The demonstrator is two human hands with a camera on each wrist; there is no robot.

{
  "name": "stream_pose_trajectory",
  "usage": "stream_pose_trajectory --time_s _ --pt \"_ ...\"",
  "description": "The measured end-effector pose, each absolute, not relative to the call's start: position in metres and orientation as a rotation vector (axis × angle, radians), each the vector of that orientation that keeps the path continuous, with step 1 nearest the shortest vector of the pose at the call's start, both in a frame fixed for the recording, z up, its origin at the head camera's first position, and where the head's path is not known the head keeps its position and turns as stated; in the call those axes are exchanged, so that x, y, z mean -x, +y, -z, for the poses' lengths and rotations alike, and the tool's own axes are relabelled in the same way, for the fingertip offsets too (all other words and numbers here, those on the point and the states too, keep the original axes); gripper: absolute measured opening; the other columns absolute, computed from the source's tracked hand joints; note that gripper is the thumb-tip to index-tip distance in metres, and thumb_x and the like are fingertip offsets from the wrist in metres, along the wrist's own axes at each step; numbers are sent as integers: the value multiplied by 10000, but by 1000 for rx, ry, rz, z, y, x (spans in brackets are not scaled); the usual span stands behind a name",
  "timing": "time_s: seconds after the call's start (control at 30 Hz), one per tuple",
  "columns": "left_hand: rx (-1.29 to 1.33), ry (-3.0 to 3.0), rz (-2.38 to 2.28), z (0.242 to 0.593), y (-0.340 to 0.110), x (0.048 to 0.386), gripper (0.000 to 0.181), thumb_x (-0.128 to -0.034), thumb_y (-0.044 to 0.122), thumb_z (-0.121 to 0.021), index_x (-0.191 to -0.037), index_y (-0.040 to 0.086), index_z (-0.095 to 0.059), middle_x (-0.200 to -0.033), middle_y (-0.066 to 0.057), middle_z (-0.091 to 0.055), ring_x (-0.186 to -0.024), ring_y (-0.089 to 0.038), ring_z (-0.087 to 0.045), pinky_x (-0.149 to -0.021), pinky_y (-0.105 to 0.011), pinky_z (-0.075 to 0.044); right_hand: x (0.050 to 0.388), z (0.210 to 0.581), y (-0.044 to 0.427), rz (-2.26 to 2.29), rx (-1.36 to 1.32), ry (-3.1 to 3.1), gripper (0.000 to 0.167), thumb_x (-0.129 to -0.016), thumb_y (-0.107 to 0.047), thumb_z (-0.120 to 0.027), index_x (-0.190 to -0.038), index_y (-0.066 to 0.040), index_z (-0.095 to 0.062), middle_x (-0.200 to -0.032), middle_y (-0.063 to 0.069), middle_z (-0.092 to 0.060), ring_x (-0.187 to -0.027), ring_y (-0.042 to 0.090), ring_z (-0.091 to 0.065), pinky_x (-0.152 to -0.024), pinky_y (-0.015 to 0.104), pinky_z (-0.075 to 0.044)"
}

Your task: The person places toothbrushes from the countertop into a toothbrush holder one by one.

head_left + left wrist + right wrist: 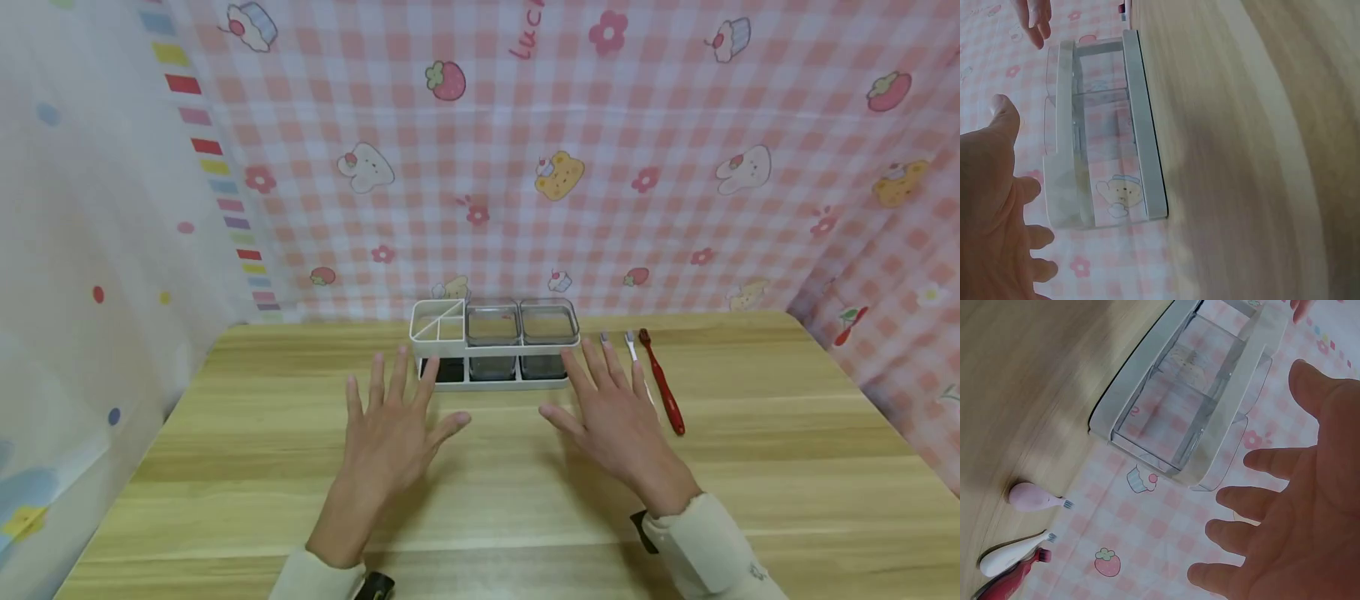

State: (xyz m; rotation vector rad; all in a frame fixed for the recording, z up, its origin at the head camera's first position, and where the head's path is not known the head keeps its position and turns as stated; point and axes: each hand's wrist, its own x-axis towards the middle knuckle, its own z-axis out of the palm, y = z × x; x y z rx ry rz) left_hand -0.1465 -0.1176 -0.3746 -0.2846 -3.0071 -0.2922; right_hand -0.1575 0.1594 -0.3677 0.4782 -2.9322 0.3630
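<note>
Seen from the head, the left hand (pixel 386 437) spreads wide, holding nothing, the white-framed organizer (pixel 495 351) at its two o'clock on the tabletop (pixel 491 492); the right hand (pixel 618 421), equally splayed, has it at ten o'clock, a red toothbrush (pixel 663 387) at two.

Rack (pixel 495 352) ahead of left grip (pixel 390 433) and right grip (pixel 618 421): off-white, black in its lower bay nearest left grip. Cups (pixel 550 323) in it: clear, greyish tint. By right grip: red toothbrush (pixel 663 385), white toothbrush (pixel 1010 555), pale pink toothbrush (pixel 1032 497). Bench (pixel 480 500) under both: light tan, streaky wood grain. Backdrop (pixel 495 125) beyond grips: pink-white gingham, strawberry/cupcake/bear/flower prints. Side cloth (pixel 135 192) left of left grip: white, multicoloured dots and dashes. Sleeves (pixel 697 533) behind grips: cream.
</note>
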Motion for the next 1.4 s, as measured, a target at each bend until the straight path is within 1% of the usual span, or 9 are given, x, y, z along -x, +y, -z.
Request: stream_pose_trajectory --time_s 0.13,0.27,0.4,0.53,0.6,0.77,0.97,1.2,1.4 --pt "268 -3006 296 376 -118 152 869 -962 766 -293 -1639 240 -156 -1679 -156 -52 -1518 -439 22 -1145 -706 12 161 367 159 -370 -477 -2931 779 -1009 -530 -545 -1596 -75 -311 -1650 219 -187 -1521 429 -97 -1168 671 -53" --pt "247 -2992 349 375 -119 157 870 -968 748 -337 -1641 228 -155 -1680 -169 -68 -1519 -452 1 -1140 -717 -1 166 365 160 -378 -460 -2932 780 -1012 -533 -535 -1598 -74 -304 -1647 225 -195 -1520 435 -98 -1172 665 -44" --pt "210 -2956 373 375 -120 164 878 -959 741 -392 -1644 240 -168 -1667 -218 -117 -1493 -523 -75 -1135 -729 -59 171 361 164 -416 -416 -2943 791 -1010 -540 -534 -1593 -57 -305 -1633 248 -224 -1513 459 -104 -1170 667 -49" --pt "171 -2911 379 373 -122 173 909 -924 794 -375 -1646 293 -141 -1653 -248 -151 -1457 -593 -102 -1131 -728 -94 175 356 168 -491 -385 -2942 803 -1006 -535 -547 -1591 -44 -299 -1631 265 -217 -1505 480 -109 -1155 694 -69" --pt "166 -2896 385 372 -122 177 933 -911 814 -362 -1647 301 -110 -1654 -248 -147 -1458 -590 -106 -1131 -727 -102 177 354 169 -521 -383 -2935 808 -1008 -530 -550 -1592 -36 -290 -1632 270 -207 -1503 483 -116 -1157 688 -84" --pt "177 -2864 429 367 -121 188 991 -892 823 -403 -1650 277 -75 -1663 -240 -109 -1487 -531 -103 -1142 -709 -120 181 350 170 -560 -393 -2871 803 -998 -503 -591 -1568 -2 -328 -1582 293 -302 -1455 488 -264 -1148 644 -227" --pt "201 -2812 481 362 -119 202 1051 -845 830 -499 -1648 287 -96 -1662 -242 -113 -1503 -503 -72 -1161 -677 -121 187 347 173 -637 -337 -2867 797 -958 -416 -696 -1552 -1 -361 -1525 268 -403 -1387 447 -390 -1065 630 -374" --pt "223 -2766 589 360 -117 218 1133 -802 801 -613 -1641 175 -177 -1645 -245 -177 -1473 -500 -211 -1114 -661 -289 196 340 186 -617 -267 -2910 728 -946 -385 -707 -1501 3 -438 -1467 293 -458 -1299 497 -461 -930 674 -448" --pt "209 -2753 738 361 -119 229 1068 -811 738 -669 -1602 141 -272 -1610 -213 -264 -1424 -455 -327 -1029 -670 -394 208 336 206 -697 -205 -2983 700 -972 -376 -664 -1486 40 -436 -1455 317 -460 -1302 499 -458 -992 655 -413"
